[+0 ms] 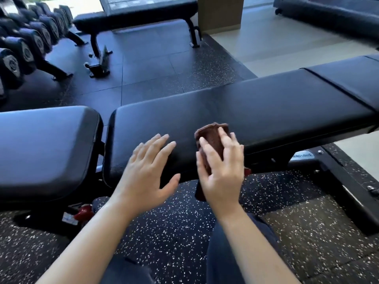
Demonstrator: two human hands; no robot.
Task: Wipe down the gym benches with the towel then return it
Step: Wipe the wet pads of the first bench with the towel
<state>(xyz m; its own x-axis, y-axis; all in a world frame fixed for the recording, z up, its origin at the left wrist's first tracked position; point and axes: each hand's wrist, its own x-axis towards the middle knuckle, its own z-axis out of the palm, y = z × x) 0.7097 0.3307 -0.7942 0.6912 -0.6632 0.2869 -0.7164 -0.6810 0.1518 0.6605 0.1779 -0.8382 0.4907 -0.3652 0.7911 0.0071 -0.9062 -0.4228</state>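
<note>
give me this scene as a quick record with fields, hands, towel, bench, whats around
setting: gym with speckled rubber floor
bench: long black pad, with a separate seat pad at its left end
towel: brown towel, folded, on the long pad's near edge, lower end hanging off
right hand: presses the towel to the pad, fingers spread
left hand: open over the pad, left of the towel; contact unclear
background: second bench, dumbbell rack far left
stage: wiping this bench; towel not yet returned
</note>
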